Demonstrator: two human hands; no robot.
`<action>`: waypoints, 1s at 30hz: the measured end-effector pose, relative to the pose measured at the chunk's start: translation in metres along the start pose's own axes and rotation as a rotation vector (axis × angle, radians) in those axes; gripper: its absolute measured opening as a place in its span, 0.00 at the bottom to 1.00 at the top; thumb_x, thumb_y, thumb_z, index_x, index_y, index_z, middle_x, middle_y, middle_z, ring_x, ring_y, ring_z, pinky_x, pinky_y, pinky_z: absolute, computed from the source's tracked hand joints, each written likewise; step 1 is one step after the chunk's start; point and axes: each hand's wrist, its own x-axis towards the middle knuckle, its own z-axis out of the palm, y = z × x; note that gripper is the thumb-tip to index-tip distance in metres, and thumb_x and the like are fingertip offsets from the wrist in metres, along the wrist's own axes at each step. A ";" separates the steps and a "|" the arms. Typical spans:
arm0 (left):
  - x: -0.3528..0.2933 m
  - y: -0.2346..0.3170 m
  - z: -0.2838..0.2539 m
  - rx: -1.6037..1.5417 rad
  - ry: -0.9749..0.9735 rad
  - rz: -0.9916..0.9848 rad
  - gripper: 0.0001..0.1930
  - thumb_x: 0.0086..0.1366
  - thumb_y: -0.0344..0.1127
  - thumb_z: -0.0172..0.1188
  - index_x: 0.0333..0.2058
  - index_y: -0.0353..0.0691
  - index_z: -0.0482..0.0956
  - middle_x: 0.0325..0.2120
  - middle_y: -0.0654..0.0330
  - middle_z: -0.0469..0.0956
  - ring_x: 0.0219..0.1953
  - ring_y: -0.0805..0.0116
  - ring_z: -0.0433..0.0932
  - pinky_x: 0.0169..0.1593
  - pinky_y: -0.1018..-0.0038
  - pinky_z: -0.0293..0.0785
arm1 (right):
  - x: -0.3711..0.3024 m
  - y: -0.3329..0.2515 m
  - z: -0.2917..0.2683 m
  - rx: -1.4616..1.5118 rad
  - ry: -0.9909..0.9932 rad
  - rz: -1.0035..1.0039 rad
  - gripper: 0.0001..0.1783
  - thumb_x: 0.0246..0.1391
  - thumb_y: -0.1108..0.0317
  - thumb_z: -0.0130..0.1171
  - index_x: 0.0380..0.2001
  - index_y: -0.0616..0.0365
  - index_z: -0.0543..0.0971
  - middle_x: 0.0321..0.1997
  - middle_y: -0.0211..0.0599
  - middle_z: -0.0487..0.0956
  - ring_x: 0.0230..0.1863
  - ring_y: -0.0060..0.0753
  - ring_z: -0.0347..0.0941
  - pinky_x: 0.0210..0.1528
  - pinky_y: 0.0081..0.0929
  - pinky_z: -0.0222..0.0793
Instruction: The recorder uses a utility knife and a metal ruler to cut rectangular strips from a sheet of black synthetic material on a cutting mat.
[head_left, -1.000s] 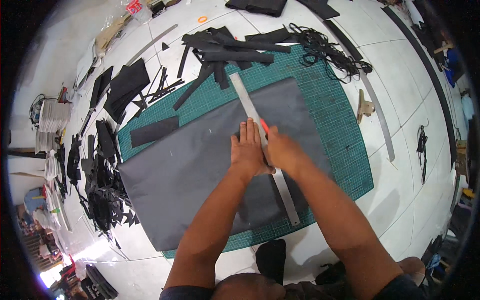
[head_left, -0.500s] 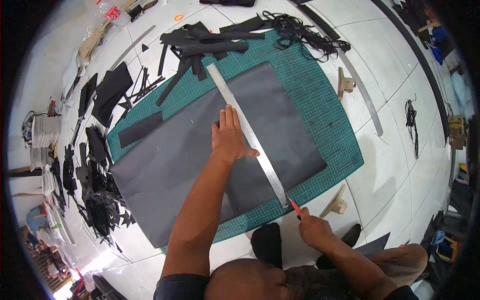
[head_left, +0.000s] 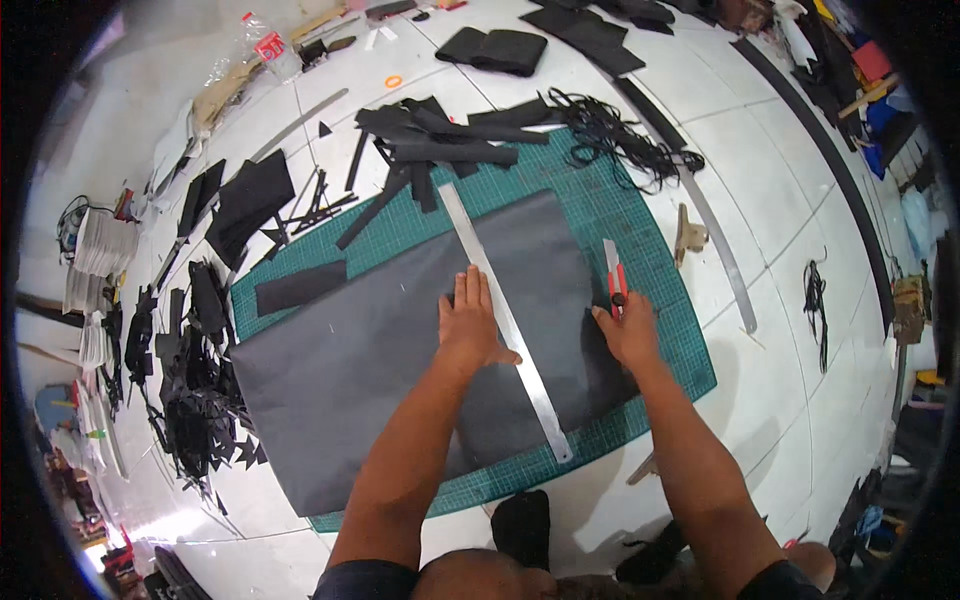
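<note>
A large black sheet (head_left: 370,360) lies on the green cutting mat (head_left: 650,240). Across it, slanting from far to near, runs a steel ruler (head_left: 500,295). My left hand (head_left: 468,325) presses down flat at the ruler's left side, fingers stretched out and thumb reaching onto the metal. By the right edge of the sheet, my right hand (head_left: 630,330) is closed around a red utility knife (head_left: 617,285), its bare blade pointing away from me. The thumb of that hand is at the sheet's edge, which looks bent there; whether it pinches the edge I cannot tell.
Black offcuts (head_left: 430,135) and a tangle of black cord (head_left: 610,140) lie at the mat's far side. More scraps (head_left: 195,390) pile up to the left. A metal clip (head_left: 688,236) and a long metal strip (head_left: 718,250) rest on the tiles at right.
My right hand has moved with the knife from the ruler's near end away from me to the sheet's right edge. My left hand stays on the ruler. The view has shifted.
</note>
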 end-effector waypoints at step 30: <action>-0.007 -0.004 -0.006 -0.026 -0.033 -0.008 0.76 0.35 0.69 0.74 0.68 0.28 0.35 0.71 0.44 0.33 0.73 0.50 0.34 0.70 0.49 0.45 | 0.045 0.088 -0.052 0.030 -0.018 0.240 0.20 0.48 0.65 0.68 0.39 0.61 0.70 0.38 0.50 0.76 0.39 0.51 0.75 0.41 0.40 0.69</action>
